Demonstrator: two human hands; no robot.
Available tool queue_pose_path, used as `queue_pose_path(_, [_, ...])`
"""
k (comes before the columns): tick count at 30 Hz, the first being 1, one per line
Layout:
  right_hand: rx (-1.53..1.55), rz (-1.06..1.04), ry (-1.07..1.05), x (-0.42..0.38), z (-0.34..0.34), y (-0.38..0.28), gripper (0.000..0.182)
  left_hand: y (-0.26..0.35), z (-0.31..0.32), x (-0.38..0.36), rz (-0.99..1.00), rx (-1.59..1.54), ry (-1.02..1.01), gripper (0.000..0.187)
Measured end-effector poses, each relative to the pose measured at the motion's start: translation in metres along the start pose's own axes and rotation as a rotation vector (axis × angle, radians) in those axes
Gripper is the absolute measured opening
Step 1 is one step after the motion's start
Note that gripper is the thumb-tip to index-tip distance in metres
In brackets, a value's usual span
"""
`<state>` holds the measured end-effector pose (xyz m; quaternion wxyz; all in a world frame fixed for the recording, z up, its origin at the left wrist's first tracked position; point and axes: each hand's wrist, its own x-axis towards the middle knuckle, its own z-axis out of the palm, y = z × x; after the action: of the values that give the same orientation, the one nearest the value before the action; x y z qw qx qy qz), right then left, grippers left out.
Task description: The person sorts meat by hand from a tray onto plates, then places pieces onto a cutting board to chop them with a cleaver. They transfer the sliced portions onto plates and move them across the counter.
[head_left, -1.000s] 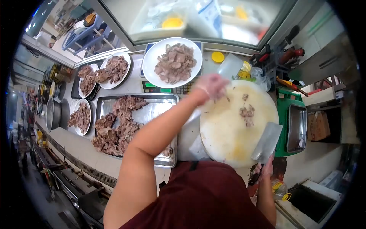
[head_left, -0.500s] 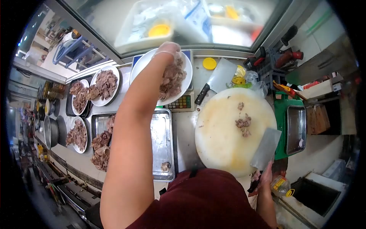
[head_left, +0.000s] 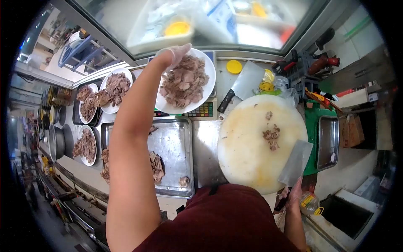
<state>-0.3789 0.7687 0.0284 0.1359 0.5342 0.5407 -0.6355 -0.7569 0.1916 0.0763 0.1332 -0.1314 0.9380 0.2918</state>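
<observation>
My left hand (head_left: pixel 176 54), in a clear plastic glove, is over the upper left rim of a white plate (head_left: pixel 210 86). Its fingers are stretched out with nothing seen in them. Sliced cooked meat (head_left: pixel 184 82) is heaped on that plate, which sits on a scale (head_left: pixel 203 110) with a keypad. At the lower right, my gloved right hand (head_left: pixel 295 194) grips a cleaver (head_left: pixel 296 163) by its dark handle. The blade lies over the edge of a round white chopping board (head_left: pixel 247 147). Small meat scraps (head_left: pixel 272 135) rest on the board.
Left of my arm stand plates of meat (head_left: pixel 115 89). A metal tray (head_left: pixel 176 147) holds more meat, partly hidden by my forearm. A second cleaver (head_left: pixel 247 80) and a yellow lid (head_left: pixel 234 66) lie behind the board. Glass (head_left: pixel 201 38) borders the counter's back.
My left hand has moved left from over the meat to the plate's rim, and its fingers have straightened. More of the heap now shows. The right hand keeps its hold on the cleaver.
</observation>
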Motion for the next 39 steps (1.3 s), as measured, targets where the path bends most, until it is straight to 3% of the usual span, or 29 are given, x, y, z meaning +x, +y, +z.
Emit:
queue_pose_path(2, [0.01, -0.01, 0.018, 0.0, -0.002, 0.001, 0.071, 0.003, 0.003, -0.009, 0.07, -0.088, -0.055, 0.068])
queue_pose_path(4, [0.008, 0.066, -0.017, 0.011, -0.01, 0.002, 0.071, 0.006, 0.001, -0.017, 0.168, 0.077, -0.067, 0.074])
queue_pose_path(7, [-0.019, 0.053, -0.001, 0.018, -0.013, 0.005, 0.073, 0.011, 0.009, -0.029, -0.026, -0.263, -0.004, 0.079])
queue_pose_path(10, [-0.045, 0.026, -0.02, 0.006, -0.004, -0.001, 0.075, -0.018, 0.029, 0.012, -0.004, -0.431, 0.025, 0.081])
queue_pose_path(11, [-0.041, 0.021, -0.019, 0.007, -0.006, -0.001, 0.075, -0.004, 0.021, -0.005, 0.003, -0.433, 0.025, 0.081])
queue_pose_path(13, [-0.008, 0.065, -0.048, 0.014, -0.009, 0.002, 0.074, 0.039, -0.002, -0.06, 0.017, 0.02, 0.015, 0.072])
queue_pose_path(17, [-0.005, 0.074, -0.025, 0.014, -0.007, 0.004, 0.071, 0.014, 0.006, -0.011, 0.026, 0.145, 0.046, 0.061])
queue_pose_path(19, [0.002, 0.086, 0.026, 0.009, -0.002, 0.003, 0.069, 0.032, -0.008, -0.037, 0.126, 0.447, 0.249, 0.041])
queue_pose_path(20, [0.004, 0.086, 0.024, 0.007, -0.001, 0.003, 0.069, 0.041, -0.013, -0.052, 0.127, 0.448, 0.251, 0.041])
queue_pose_path(22, [-0.005, 0.065, 0.003, 0.005, 0.0, 0.002, 0.068, 0.06, -0.01, -0.087, 0.248, 0.405, 0.452, 0.029])
queue_pose_path(23, [-0.007, 0.066, -0.002, 0.005, 0.0, 0.002, 0.068, 0.055, 0.015, -0.101, 0.438, 0.528, 0.7, 0.024])
queue_pose_path(24, [-0.049, 0.052, 0.015, 0.006, 0.001, 0.002, 0.067, 0.061, 0.029, -0.122, 0.468, 0.429, 0.641, 0.025])
queue_pose_path(25, [-0.092, 0.037, 0.031, 0.006, 0.002, 0.002, 0.067, 0.07, 0.045, -0.147, 0.476, 0.375, 0.458, 0.024])
queue_pose_path(26, [-0.098, 0.039, 0.027, 0.001, 0.006, 0.0, 0.067, 0.066, 0.081, -0.149, 0.385, 0.061, 0.204, 0.024])
queue_pose_path(27, [-0.127, -0.018, 0.04, -0.008, 0.014, -0.004, 0.066, 0.083, 0.102, -0.192, 0.443, 0.07, 0.08, 0.029])
queue_pose_path(28, [-0.157, -0.075, 0.055, -0.014, 0.017, -0.007, 0.066, 0.064, 0.162, -0.21, 0.63, -0.116, 0.248, 0.034])
queue_pose_path(29, [-0.168, -0.079, 0.051, -0.013, 0.017, -0.008, 0.066, 0.073, 0.178, -0.237, 0.675, -0.069, 0.055, 0.039])
queue_pose_path(30, [-0.166, -0.074, 0.049, -0.013, 0.016, -0.008, 0.066, 0.069, 0.212, -0.257, 0.778, -0.17, 0.045, 0.039])
queue_pose_path(31, [-0.167, -0.067, 0.046, -0.012, 0.015, -0.007, 0.067, 0.071, 0.227, -0.275, 0.817, -0.075, -0.023, 0.037])
queue_pose_path(32, [-0.186, -0.069, 0.042, -0.01, 0.014, -0.006, 0.067, 0.071, 0.24, -0.292, 0.797, -0.06, -0.033, 0.037])
queue_pose_path(34, [-0.245, -0.145, 0.001, -0.003, 0.012, -0.004, 0.069, 0.084, 0.229, -0.314, 0.546, 0.007, -0.341, 0.042])
queue_pose_path(39, [-0.217, -0.137, -0.046, 0.021, 0.003, 0.003, 0.065, 0.042, 0.238, -0.321, 0.427, -0.199, -0.193, 0.041])
